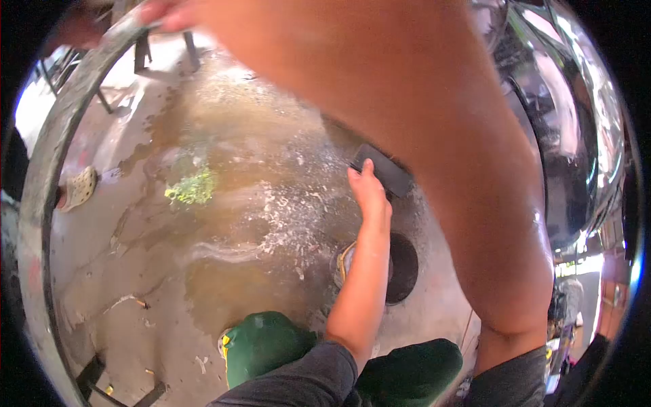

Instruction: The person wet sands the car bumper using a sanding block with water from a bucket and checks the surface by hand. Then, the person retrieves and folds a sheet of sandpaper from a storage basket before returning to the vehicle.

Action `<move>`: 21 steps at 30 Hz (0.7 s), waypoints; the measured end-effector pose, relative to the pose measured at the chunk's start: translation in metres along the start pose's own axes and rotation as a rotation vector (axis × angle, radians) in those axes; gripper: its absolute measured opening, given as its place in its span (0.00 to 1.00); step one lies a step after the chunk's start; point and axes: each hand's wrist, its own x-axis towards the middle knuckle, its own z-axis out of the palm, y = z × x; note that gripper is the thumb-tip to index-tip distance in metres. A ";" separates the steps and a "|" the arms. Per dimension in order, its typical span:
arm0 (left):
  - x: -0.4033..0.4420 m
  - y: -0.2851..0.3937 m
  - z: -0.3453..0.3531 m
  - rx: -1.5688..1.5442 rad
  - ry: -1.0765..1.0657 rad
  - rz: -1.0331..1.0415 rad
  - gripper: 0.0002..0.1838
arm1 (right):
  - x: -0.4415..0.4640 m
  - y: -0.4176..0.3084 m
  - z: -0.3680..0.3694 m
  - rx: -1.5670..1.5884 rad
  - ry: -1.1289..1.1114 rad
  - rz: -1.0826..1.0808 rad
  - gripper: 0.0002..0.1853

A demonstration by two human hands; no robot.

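My left hand [369, 191] reaches down over the wet floor with fingers closed around one end of a dark grey rectangular block [388, 171]. The block's far end is partly behind my right forearm. Close below that hand stands a dark round container [404, 268], partly covered by my left forearm. My right arm crosses the top of the view, bent at the elbow. At the upper left, my blurred right hand [169, 15] is at a long curved grey rim [41, 197]. Its fingers are smeared, so I cannot tell whether they grip the rim.
Water and white suds [291, 217] spread over the concrete floor, with a green leafy-looking patch [193, 186]. Another person's foot in a beige clog [81, 188] is at the left. A glossy black curved body [563, 122] stands close on the right. My green-clad knees [268, 346] are below.
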 end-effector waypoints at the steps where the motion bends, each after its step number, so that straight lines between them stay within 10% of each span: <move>1: -0.003 -0.001 0.001 -0.006 -0.026 -0.004 0.10 | -0.001 -0.002 0.004 -0.004 -0.015 -0.012 0.21; 8: -0.010 0.016 -0.029 -0.268 -0.239 -0.278 0.13 | -0.062 0.043 -0.007 -0.154 0.042 -0.068 0.24; 14: -0.006 0.008 -0.033 -0.154 -0.089 -0.275 0.18 | -0.225 0.219 -0.057 -0.863 0.269 0.242 0.36; 17: -0.027 0.002 -0.036 -0.085 -0.112 -0.351 0.14 | -0.248 0.230 -0.064 -0.632 0.157 0.474 0.40; 21: -0.001 -0.029 -0.068 0.111 -0.092 -0.201 0.09 | -0.267 0.267 -0.058 -0.695 0.065 0.479 0.28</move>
